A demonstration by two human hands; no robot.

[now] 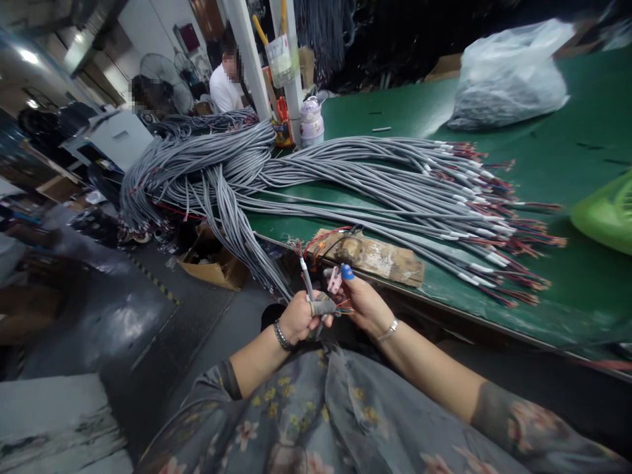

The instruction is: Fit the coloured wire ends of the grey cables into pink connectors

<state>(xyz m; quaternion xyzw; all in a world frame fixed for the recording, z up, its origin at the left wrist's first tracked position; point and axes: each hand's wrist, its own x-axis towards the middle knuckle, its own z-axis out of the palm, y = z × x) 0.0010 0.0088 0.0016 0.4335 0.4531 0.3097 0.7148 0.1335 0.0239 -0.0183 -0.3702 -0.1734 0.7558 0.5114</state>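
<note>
My left hand [297, 318] is closed around a grey cable [309, 287], whose white-banded end with thin red wires points up. A grey covering wraps one or more of its fingers. My right hand [368, 306], with blue tape on the thumb, is closed on a small pink tool [334, 280]; its exact kind is unclear. Between the hands, thin coloured wires [344, 308] stick out towards the right palm. Just beyond, a worn wooden block [380, 257] lies at the bench edge, with red and black wires at its left end.
Many grey cables [345, 164] spread over the green bench [543, 303], stripped ends to the right. More cables hang off its front edge. A filled plastic bag [508, 76], a green basket [607, 210] and a lilac bottle [311, 123] stand around. A carton [212, 260] sits below left. Other people are behind.
</note>
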